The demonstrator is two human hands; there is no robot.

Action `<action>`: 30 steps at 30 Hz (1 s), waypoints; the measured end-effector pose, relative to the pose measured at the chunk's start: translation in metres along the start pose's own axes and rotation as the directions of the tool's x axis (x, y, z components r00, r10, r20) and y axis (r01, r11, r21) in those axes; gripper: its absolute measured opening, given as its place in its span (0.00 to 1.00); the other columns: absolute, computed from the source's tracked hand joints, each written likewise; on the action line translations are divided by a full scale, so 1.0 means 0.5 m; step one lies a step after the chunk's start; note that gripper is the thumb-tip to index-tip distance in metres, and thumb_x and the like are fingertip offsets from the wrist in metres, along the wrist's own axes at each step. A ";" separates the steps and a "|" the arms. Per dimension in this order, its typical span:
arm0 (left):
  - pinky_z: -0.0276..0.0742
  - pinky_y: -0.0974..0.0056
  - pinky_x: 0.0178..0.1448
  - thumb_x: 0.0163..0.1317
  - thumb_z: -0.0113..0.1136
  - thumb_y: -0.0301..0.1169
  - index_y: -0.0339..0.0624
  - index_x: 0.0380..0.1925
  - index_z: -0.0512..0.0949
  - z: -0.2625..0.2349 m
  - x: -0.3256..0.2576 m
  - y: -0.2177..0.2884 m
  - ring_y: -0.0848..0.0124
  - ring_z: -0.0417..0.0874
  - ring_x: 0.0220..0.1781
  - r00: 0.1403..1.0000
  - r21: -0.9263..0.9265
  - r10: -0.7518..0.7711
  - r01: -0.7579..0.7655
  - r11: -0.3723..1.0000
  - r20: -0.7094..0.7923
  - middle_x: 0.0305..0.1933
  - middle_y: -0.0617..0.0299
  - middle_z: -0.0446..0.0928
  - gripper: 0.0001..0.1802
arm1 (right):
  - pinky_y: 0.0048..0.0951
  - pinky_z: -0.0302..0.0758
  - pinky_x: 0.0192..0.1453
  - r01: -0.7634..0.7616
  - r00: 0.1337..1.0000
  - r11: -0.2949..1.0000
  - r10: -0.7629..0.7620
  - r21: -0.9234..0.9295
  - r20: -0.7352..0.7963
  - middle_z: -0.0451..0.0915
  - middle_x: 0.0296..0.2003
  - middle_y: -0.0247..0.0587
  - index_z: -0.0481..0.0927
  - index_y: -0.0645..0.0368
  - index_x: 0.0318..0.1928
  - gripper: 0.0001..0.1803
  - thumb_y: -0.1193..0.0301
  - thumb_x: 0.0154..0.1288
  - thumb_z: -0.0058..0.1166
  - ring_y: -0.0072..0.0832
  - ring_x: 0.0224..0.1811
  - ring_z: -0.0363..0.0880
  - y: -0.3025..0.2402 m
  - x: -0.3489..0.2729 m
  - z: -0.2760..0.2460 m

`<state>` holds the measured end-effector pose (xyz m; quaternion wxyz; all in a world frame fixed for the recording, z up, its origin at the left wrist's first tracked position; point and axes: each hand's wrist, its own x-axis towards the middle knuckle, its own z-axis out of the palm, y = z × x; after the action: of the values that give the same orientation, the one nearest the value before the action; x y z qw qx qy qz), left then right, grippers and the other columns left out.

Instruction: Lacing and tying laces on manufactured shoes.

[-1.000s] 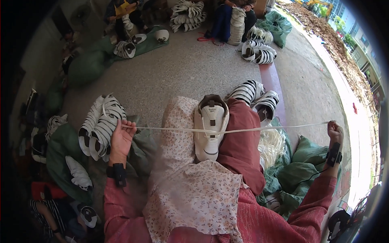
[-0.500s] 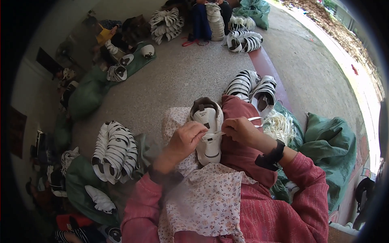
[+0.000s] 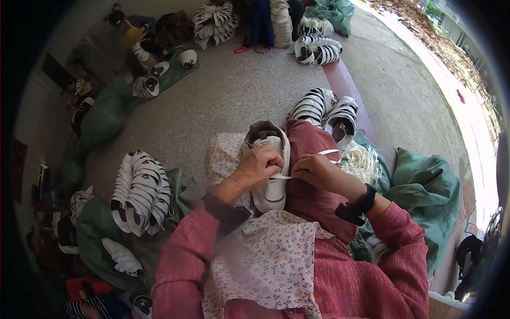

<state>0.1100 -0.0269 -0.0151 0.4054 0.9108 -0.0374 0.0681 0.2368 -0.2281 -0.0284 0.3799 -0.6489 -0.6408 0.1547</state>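
Note:
A white shoe upper (image 3: pixel 274 194) with a brown-grey collar lies on my lap, its collar end pointing away from me. Over its middle is my left hand (image 3: pixel 256 168), fingers pinched at the lacing area and hiding much of the tongue. Just right of the shoe, my right hand (image 3: pixel 317 171) is closed on a flat white shoelace (image 3: pixel 286 177). The lace runs between the two hands, and a loop of it arches out beyond my right hand.
Nested stacks of shoe uppers stand to the left (image 3: pixel 141 191) and beyond my knee (image 3: pixel 313 106). A bundle of white laces (image 3: pixel 361 165) lies right of my leg, beside a green sack (image 3: pixel 425 186). Other people (image 3: pixel 135 29) sit with uppers at the far left.
My left hand has moved right and slightly up, onto the shoe's lacing area, closer to my right hand. My right hand stays closed on the lace. The whole view has shifted slightly.

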 end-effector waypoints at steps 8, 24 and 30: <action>0.72 0.64 0.39 0.54 0.67 0.24 0.37 0.32 0.83 0.020 -0.008 -0.008 0.71 0.75 0.32 0.996 -0.144 -0.060 0.049 0.988 -0.068 0.30 0.63 0.71 0.06 | 0.33 0.79 0.33 -0.449 0.808 0.734 0.577 0.510 -0.119 0.82 0.30 0.48 0.82 0.63 0.45 0.09 0.73 0.67 0.56 0.38 0.25 0.82 -0.039 -0.009 0.035; 0.70 0.69 0.37 0.56 0.67 0.22 0.37 0.31 0.84 0.014 -0.003 -0.008 0.76 0.73 0.31 0.997 -0.124 -0.072 0.072 0.990 0.002 0.29 0.67 0.71 0.03 | 0.42 0.79 0.40 -0.197 0.971 0.871 0.235 -0.449 0.030 0.74 0.40 0.49 0.76 0.61 0.38 0.04 0.76 0.63 0.52 0.48 0.39 0.82 -0.033 -0.022 0.028; 0.74 0.62 0.41 0.53 0.67 0.24 0.36 0.30 0.83 0.016 -0.005 -0.011 0.66 0.78 0.34 0.998 -0.140 -0.031 0.024 0.990 -0.047 0.29 0.60 0.75 0.05 | 0.46 0.78 0.37 -0.404 0.891 0.909 0.365 -0.106 -0.268 0.82 0.37 0.50 0.77 0.57 0.43 0.06 0.70 0.70 0.51 0.49 0.36 0.83 -0.044 -0.012 0.044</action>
<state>0.1092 -0.0292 -0.0250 0.4699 0.8787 -0.0195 0.0821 0.2050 -0.2299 -0.0295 0.3642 -0.8052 -0.4583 0.0952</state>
